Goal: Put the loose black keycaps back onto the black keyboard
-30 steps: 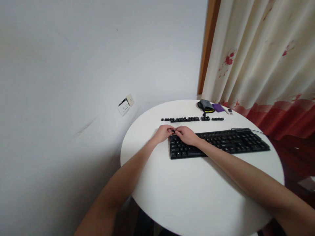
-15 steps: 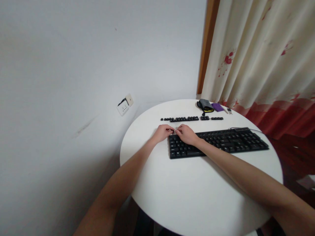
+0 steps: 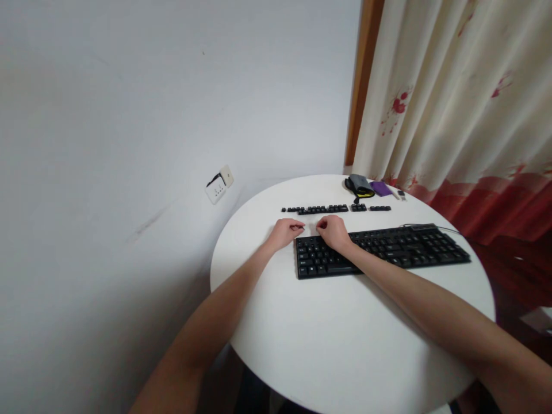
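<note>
My left hand (image 3: 286, 232) is closed in a pinch on a small dark piece, seemingly a keycap (image 3: 302, 229), just beyond the keyboard's far left corner. My right hand (image 3: 334, 232) hovers over the keyboard's far edge, thumb and forefinger pressed together; whatever sits between them is too small to make out. Under the right wrist lies a black keyboard (image 3: 409, 247), partly hidden by that hand and forearm. Past both hands runs a row of loose black keycaps (image 3: 323, 209), laid out in groups.
The round white table (image 3: 345, 339) stands by a wall with a socket (image 3: 215, 189). At its far right edge lie a grey and black pouch (image 3: 359, 185), a purple cloth-like item (image 3: 380, 188) and a small white and dark object (image 3: 402, 195). A cord (image 3: 448, 229) trails behind the keyboard.
My right hand has drawn away to the right from my left hand, opening a gap between them, and its fingers have curled in. The left hand stays almost in place.
</note>
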`<action>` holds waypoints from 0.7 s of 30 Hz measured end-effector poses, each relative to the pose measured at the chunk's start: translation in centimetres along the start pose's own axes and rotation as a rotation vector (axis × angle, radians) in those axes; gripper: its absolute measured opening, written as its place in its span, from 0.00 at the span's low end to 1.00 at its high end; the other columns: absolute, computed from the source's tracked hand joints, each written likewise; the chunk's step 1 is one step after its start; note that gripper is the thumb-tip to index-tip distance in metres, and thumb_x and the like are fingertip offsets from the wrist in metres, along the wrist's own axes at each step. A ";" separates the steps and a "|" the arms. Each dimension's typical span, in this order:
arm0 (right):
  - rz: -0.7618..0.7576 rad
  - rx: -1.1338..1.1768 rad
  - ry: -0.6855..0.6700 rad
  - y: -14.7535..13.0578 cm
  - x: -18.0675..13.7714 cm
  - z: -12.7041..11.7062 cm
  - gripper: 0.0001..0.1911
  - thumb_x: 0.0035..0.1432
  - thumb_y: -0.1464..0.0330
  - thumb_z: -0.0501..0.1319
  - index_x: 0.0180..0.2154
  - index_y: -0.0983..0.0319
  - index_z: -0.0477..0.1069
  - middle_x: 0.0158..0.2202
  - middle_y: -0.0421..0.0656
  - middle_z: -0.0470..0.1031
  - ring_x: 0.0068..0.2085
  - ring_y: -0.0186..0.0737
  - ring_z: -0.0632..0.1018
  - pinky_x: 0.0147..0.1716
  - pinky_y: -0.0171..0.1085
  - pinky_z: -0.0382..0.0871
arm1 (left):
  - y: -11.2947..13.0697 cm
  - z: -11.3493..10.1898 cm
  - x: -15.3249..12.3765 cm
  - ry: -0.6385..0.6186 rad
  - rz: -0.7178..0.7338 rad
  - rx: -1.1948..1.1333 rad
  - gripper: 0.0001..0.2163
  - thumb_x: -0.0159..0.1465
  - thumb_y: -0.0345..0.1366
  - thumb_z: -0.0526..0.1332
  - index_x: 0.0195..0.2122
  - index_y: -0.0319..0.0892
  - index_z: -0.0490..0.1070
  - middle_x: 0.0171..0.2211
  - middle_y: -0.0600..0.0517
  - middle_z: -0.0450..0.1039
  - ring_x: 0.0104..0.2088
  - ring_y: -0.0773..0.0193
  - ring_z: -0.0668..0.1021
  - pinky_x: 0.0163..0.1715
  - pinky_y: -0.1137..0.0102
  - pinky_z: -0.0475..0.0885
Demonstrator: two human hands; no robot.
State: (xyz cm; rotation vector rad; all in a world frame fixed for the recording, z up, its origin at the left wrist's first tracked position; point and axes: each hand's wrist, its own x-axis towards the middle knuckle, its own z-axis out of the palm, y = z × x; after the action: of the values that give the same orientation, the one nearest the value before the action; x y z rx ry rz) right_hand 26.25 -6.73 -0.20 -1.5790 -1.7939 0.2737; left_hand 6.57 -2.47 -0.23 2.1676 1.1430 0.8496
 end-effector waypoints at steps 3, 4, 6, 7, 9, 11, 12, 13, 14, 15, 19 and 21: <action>0.012 0.057 0.022 0.1 0.0 0.0 0.05 0.52 0.75 0.62 0.27 0.63 0.77 0.28 0.43 0.79 0.32 0.37 0.77 0.35 0.33 0.67 | 0.2 -0.1 -0.1 0.005 0.046 -0.002 0.10 0.59 0.33 0.64 0.40 0.38 0.81 0.35 0.46 0.80 0.34 0.62 0.79 0.37 0.69 0.73; 0.012 0.069 0.027 0.1 0.0 0.0 0.05 0.52 0.75 0.62 0.27 0.63 0.76 0.28 0.43 0.79 0.32 0.37 0.77 0.35 0.33 0.67 | 0.3 -0.1 -0.1 0.000 0.053 -0.017 0.10 0.59 0.33 0.64 0.40 0.38 0.81 0.35 0.46 0.80 0.34 0.62 0.79 0.38 0.69 0.73; 0.013 0.085 0.042 0.2 0.0 0.1 0.05 0.51 0.76 0.62 0.29 0.63 0.76 0.29 0.42 0.78 0.32 0.37 0.76 0.35 0.33 0.67 | 0.7 -0.2 -0.2 -0.014 0.044 -0.071 0.09 0.58 0.32 0.64 0.38 0.38 0.81 0.34 0.47 0.81 0.34 0.62 0.80 0.38 0.70 0.74; 0.015 0.094 0.053 0.2 0.1 0.2 0.06 0.50 0.76 0.62 0.31 0.63 0.76 0.29 0.42 0.78 0.32 0.37 0.76 0.36 0.33 0.68 | 1.0 -0.2 -0.2 -0.023 0.030 -0.105 0.08 0.57 0.31 0.64 0.37 0.38 0.81 0.33 0.47 0.81 0.33 0.63 0.80 0.38 0.70 0.74; 0.023 0.106 0.064 0.2 0.1 0.2 0.08 0.50 0.77 0.63 0.35 0.64 0.76 0.31 0.43 0.78 0.33 0.37 0.76 0.37 0.34 0.68 | 1.6 -0.2 -0.4 -0.047 -0.001 -0.164 0.07 0.56 0.29 0.64 0.34 0.38 0.81 0.31 0.48 0.81 0.32 0.63 0.80 0.37 0.70 0.75; 0.028 0.105 0.051 0.2 0.1 0.3 0.08 0.50 0.76 0.63 0.35 0.64 0.76 0.32 0.44 0.78 0.34 0.37 0.76 0.38 0.34 0.68 | 2.1 -0.1 -0.5 -0.065 -0.009 -0.181 0.06 0.57 0.28 0.63 0.33 0.38 0.80 0.31 0.48 0.81 0.32 0.63 0.80 0.38 0.71 0.75; 0.029 0.100 0.038 0.2 0.1 0.3 0.07 0.51 0.76 0.63 0.34 0.64 0.76 0.31 0.44 0.79 0.34 0.37 0.76 0.38 0.34 0.68 | 2.3 0.0 -0.6 -0.067 -0.002 -0.170 0.06 0.57 0.28 0.63 0.32 0.38 0.80 0.31 0.48 0.81 0.33 0.64 0.80 0.38 0.71 0.75; 0.029 0.094 0.026 0.1 0.1 0.3 0.06 0.51 0.76 0.63 0.34 0.64 0.76 0.31 0.44 0.79 0.34 0.37 0.77 0.38 0.34 0.68 | 2.4 0.0 -0.6 -0.062 0.008 -0.149 0.06 0.58 0.28 0.63 0.33 0.38 0.80 0.31 0.48 0.80 0.33 0.64 0.80 0.38 0.71 0.75; 0.028 0.088 0.018 0.1 0.1 0.2 0.06 0.51 0.75 0.63 0.34 0.64 0.76 0.31 0.44 0.79 0.34 0.38 0.77 0.38 0.34 0.68 | 2.4 0.1 -0.6 -0.049 0.020 -0.122 0.06 0.58 0.28 0.62 0.34 0.38 0.80 0.32 0.48 0.80 0.33 0.64 0.80 0.38 0.71 0.75; 0.026 0.082 0.011 0.1 0.1 0.2 0.06 0.51 0.75 0.63 0.34 0.64 0.76 0.31 0.44 0.79 0.34 0.38 0.77 0.38 0.34 0.68 | 2.4 0.3 -0.6 -0.032 0.030 -0.091 0.07 0.58 0.28 0.62 0.35 0.38 0.79 0.33 0.48 0.80 0.33 0.64 0.80 0.38 0.71 0.75; 0.028 0.044 -0.025 0.0 0.0 0.1 0.09 0.53 0.76 0.62 0.37 0.65 0.78 0.34 0.46 0.80 0.36 0.39 0.78 0.40 0.34 0.69 | 1.8 0.9 -0.3 0.064 0.041 0.047 0.08 0.60 0.28 0.61 0.37 0.39 0.79 0.37 0.47 0.79 0.35 0.63 0.79 0.39 0.70 0.75; 0.032 0.018 -0.044 0.0 0.0 0.1 0.11 0.54 0.75 0.61 0.40 0.66 0.78 0.37 0.48 0.80 0.38 0.40 0.78 0.42 0.35 0.69 | 1.4 1.4 -0.1 0.096 0.031 0.083 0.10 0.62 0.28 0.59 0.40 0.40 0.79 0.40 0.47 0.79 0.39 0.62 0.79 0.43 0.68 0.75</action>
State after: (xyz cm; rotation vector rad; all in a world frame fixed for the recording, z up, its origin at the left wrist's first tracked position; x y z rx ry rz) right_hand 26.20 -6.66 -0.24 -1.6013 -1.7962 0.3410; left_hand 8.24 -3.48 -0.16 2.2383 1.2141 0.9446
